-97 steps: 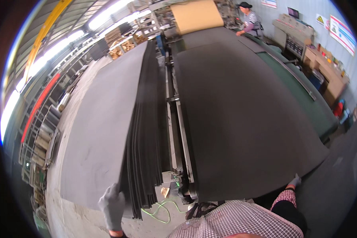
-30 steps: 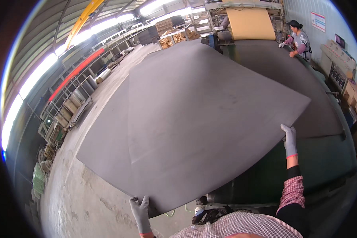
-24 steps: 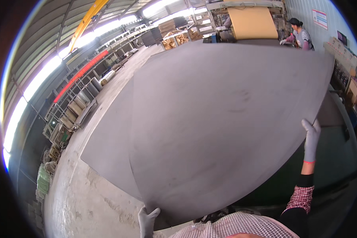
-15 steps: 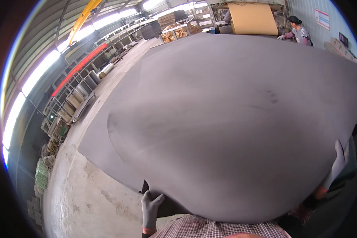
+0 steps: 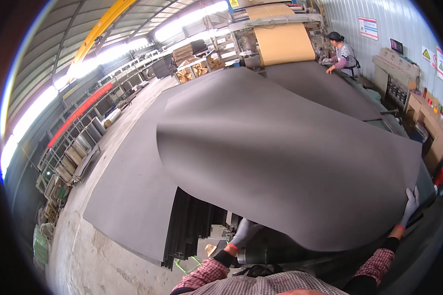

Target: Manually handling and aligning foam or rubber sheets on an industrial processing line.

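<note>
Since the earlier frames the big grey sheet (image 5: 280, 147) has swung from the stack at 9 o'clock across toward 3 o'clock, and it now billows in mid-air, its near edge sagging low. The gloved left hand (image 5: 245, 232) is tucked under that near edge at 6 o'clock, holding it. The gloved right hand (image 5: 410, 204) pinches the sheet's corner at 4 o'clock. The stack of grey sheets (image 5: 133, 196) lies at 8 o'clock. Another person (image 5: 340, 51) works by the brown paper roll (image 5: 283, 42) at 1 o'clock.

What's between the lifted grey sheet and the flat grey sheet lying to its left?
Head view: under the large lifted grey sheet, beside the flat grey sheet, stands a dark stack of sheet edges.
</note>
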The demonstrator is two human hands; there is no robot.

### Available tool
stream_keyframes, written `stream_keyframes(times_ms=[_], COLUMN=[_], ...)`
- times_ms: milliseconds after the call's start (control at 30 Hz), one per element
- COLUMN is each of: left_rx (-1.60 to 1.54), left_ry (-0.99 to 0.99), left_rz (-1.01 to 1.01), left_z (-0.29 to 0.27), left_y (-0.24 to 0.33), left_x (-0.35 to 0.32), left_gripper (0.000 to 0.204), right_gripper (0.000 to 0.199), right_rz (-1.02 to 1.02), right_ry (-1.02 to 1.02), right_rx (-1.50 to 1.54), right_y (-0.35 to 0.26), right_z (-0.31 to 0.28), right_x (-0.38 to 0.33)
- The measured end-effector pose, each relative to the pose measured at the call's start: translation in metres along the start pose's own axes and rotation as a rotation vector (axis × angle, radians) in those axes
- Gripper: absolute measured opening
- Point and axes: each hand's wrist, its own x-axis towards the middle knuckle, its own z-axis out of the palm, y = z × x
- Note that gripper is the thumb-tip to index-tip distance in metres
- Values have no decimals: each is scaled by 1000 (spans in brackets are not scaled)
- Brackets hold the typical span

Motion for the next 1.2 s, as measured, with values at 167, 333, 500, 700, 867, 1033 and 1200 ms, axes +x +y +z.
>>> stream_keyframes(times_ms=[167,333,500,700,867,1033,1200], left_rx=[741,-271,240,289,636,85,-67], left_ry=[-383,-112,-425,-420,-340,-322,-394], left_rz=[129,191,-215,-5,97,-104,-334], left_z=[28,112,70,63,45,49,65], left_y=[27,-196,-96,-154,-90,-50,0], left_x=[-9,-102,-94,-102,-53,-76,-43], left_gripper=[35,30,30,25,41,49,33], right_gripper=[47,49,46,47,40,35,38], right_rz=[-6,164,257,256,240,47,-29], right_ry=[1,-47,194,219,432,337,382], right_rx=[-269,-212,-389,-393,-389,-380,-648], right_y=[86,138,215,219,242,198,116], right_z=[-73,-120,-223,-197,-210,-181,-166], right_x=[20,-1,-44,-61,-72,-12,11])
